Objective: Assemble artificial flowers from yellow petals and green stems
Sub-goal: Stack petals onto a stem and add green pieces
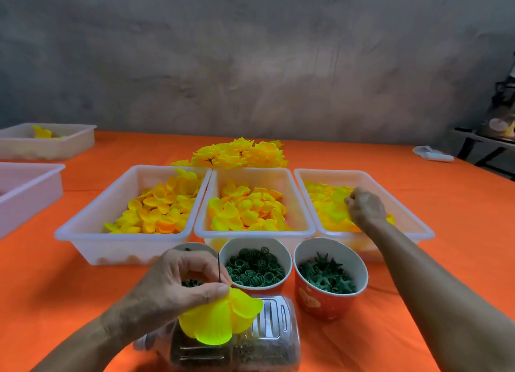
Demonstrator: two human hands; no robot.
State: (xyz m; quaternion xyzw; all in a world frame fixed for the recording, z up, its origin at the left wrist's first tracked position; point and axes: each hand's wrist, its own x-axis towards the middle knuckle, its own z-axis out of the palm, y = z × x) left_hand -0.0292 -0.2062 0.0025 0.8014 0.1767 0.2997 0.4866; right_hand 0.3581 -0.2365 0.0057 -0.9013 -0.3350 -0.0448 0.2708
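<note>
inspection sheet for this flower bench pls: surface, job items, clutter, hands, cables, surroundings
Surface: orange cloth covers the table.
Job's things: three white trays of yellow petals; cup of green rings; cup of green stars; finished flowers piled behind.
Clutter: clear plastic box near edge; two more trays far left; white object far right.
Hands: left hand pinches thin stem with petal layer; right hand reaches into right tray's petals.
Cables: nothing seen.
Surroundings: grey wall; dark rack right.

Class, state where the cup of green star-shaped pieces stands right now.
In the head view, the cup of star-shaped pieces stands right of centre, beside the cup of green rings, before the right-hand petal tray.
</note>
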